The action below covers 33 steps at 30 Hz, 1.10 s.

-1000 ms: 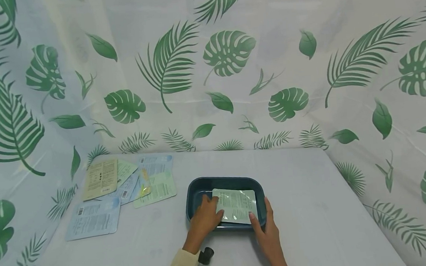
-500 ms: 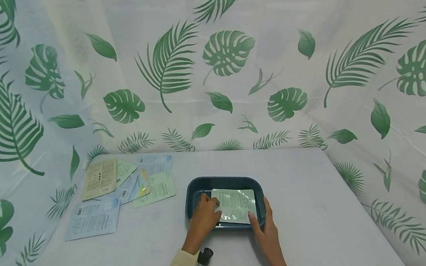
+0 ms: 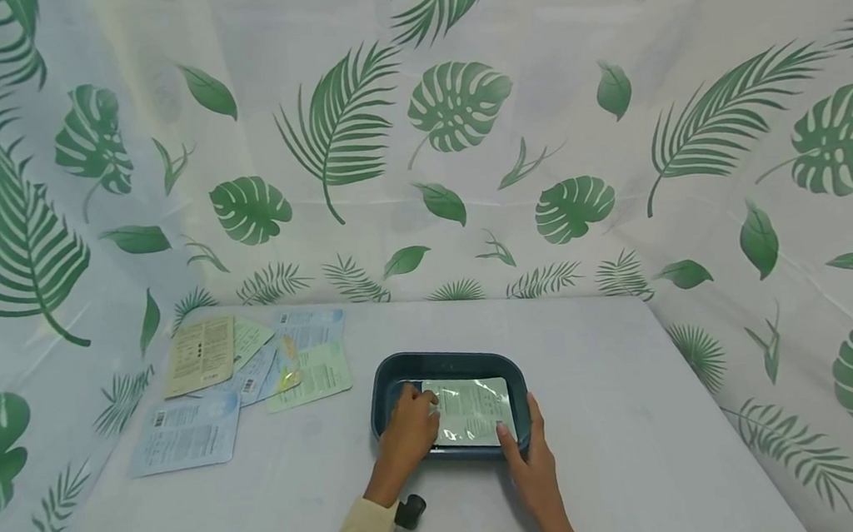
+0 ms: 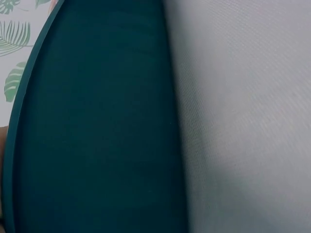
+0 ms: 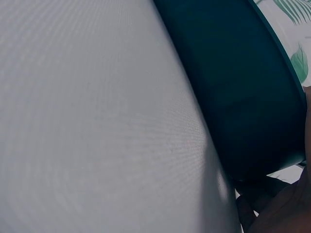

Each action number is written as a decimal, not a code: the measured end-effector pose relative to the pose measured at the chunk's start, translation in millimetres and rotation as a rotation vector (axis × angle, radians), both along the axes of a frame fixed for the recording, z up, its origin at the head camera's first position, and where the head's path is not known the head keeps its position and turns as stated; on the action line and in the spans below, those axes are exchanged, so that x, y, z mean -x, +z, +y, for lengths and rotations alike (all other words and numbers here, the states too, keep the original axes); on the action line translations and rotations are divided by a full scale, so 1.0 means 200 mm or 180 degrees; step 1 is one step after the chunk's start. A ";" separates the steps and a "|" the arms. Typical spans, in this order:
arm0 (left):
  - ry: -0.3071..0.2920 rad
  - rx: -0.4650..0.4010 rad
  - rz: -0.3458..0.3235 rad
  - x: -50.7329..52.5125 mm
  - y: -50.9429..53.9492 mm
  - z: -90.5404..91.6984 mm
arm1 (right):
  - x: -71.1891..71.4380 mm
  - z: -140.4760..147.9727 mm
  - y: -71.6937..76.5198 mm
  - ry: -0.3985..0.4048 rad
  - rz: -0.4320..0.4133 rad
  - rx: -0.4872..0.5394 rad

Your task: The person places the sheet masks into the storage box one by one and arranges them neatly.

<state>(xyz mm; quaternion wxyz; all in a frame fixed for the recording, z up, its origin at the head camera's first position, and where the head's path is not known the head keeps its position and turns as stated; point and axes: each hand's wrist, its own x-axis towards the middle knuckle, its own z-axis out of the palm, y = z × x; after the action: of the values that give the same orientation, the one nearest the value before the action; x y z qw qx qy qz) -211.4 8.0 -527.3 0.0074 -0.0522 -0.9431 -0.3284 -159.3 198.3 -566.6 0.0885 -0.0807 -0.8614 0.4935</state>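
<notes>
Your left hand (image 3: 411, 427) curls at the packet's (image 3: 474, 412) left edge, hold unclear; your right hand (image 3: 536, 468) grips the tray (image 3: 449, 366).

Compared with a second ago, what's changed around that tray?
The left hand has drawn its thumb in toward its fingers; the shiny pale green rectangular packet seems turned slightly straighter in the dark teal rounded tray. The right hand stays at the tray's right side; the blue, green and beige packets lie as before.
</notes>
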 end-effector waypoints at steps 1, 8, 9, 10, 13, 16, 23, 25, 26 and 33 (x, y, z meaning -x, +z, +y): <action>-0.0017 0.0015 0.0017 0.00 0.00 0.00 | 0.00 0.00 0.00 0.0000 0.0007 0.0007; -0.0109 0.0117 0.0019 -0.01 0.00 -0.01 | 0.00 0.00 -0.01 -0.0015 -0.0053 -0.0014; -0.0109 0.0121 0.0025 -0.02 0.00 -0.01 | 0.00 -0.01 -0.01 -0.0015 -0.0062 -0.0021; -0.0109 0.0111 0.0045 -0.02 0.00 -0.02 | 0.00 -0.01 -0.01 -0.0011 -0.0065 -0.0029; -0.0168 0.0036 0.0214 -0.04 0.01 -0.04 | 0.00 -0.01 0.00 0.0008 -0.0064 -0.0062; -0.0354 -0.0028 0.0623 -0.06 0.02 -0.08 | 0.00 -0.01 0.01 0.0003 -0.0038 -0.0082; -0.0312 0.0124 0.1407 -0.08 0.03 -0.26 | 0.01 0.01 0.01 -0.0023 -0.0033 -0.0118; -0.0234 0.0100 0.1295 -0.11 0.03 -0.31 | 0.02 0.01 0.01 -0.0012 -0.0022 -0.0098; -0.0227 0.0058 0.1183 -0.13 0.03 -0.34 | 0.02 0.02 0.00 -0.0015 -0.0026 -0.0092; -0.0507 -0.0376 0.0119 -0.23 -0.01 -0.47 | 0.01 0.01 -0.01 -0.0001 -0.0090 -0.0076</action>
<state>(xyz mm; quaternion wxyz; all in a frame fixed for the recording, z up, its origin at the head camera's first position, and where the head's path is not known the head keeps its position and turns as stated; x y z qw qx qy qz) -166.1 -87.0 -530.1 0.0018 -0.1326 -0.9146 -0.3819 -161.8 199.9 -568.6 0.0774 -0.0868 -0.8684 0.4820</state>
